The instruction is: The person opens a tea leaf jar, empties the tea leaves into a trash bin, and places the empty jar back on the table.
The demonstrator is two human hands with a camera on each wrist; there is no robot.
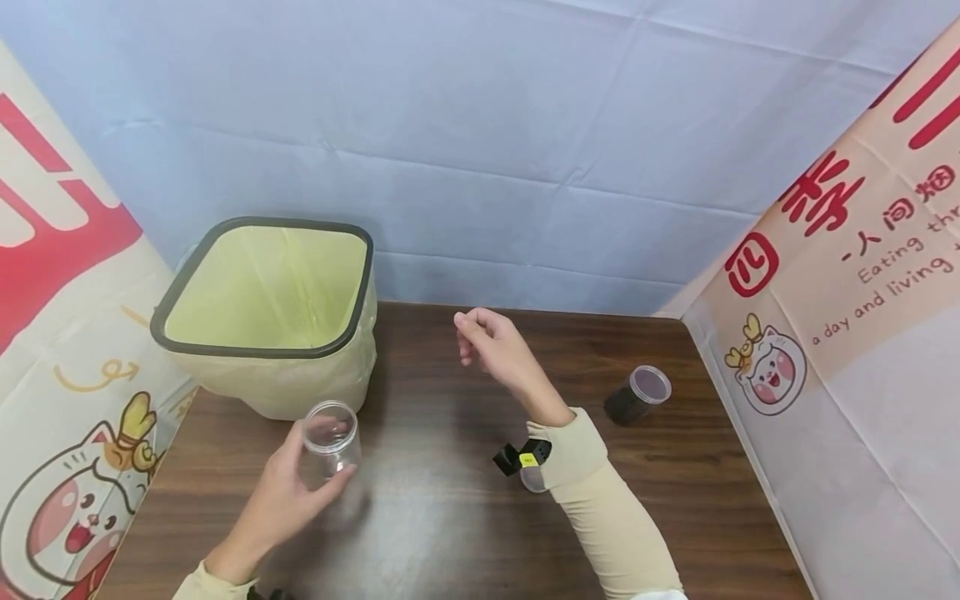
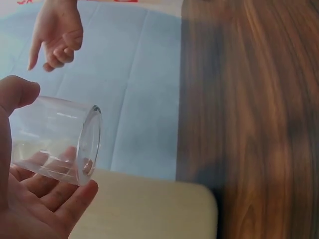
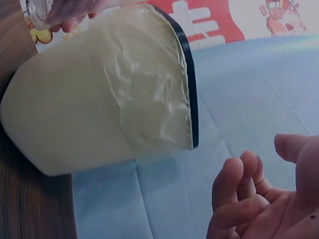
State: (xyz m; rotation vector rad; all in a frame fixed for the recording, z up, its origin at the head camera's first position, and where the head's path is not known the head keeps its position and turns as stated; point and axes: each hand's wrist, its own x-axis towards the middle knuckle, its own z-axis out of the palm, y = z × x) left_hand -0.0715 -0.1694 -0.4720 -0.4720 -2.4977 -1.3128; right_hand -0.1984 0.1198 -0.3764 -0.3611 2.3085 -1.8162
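Note:
My left hand (image 1: 288, 492) grips a clear plastic jar (image 1: 343, 457) around its side, thumb on one side and fingers on the other. The jar is see-through, held over the table just in front of the bin. In the left wrist view, the jar's round base (image 2: 90, 147) faces the table side. My right hand (image 1: 501, 346) hovers over the middle of the table with nothing in it. Its fingers (image 3: 228, 184) are loosely bent, the thumb apart from them in the right wrist view. Below the right wrist, a round translucent item (image 1: 533, 480) is partly hidden by the wrist camera.
A pale yellow bin (image 1: 300, 387) with a dark rim and a bag liner stands at the back left of the wooden table (image 1: 420, 533). A jar with dark contents (image 1: 628, 405) and a translucent top stands at the right. Cloth walls (image 1: 480, 150) enclose the back and sides.

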